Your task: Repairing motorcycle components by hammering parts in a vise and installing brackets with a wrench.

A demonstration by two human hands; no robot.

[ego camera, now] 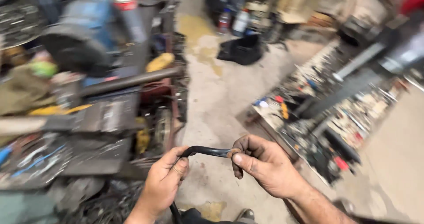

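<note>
Gripping black hose (207,151), both hands.

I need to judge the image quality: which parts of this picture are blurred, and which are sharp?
Head view: the left hand, right hand and the black hose between them are fairly sharp; the workbench clutter and tool tray are smeared by motion blur.

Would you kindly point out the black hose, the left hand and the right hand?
black hose (207,151), head view, middle of the arched stretch.
left hand (163,182), head view, back of hand.
right hand (265,164), head view, back of hand.
</note>
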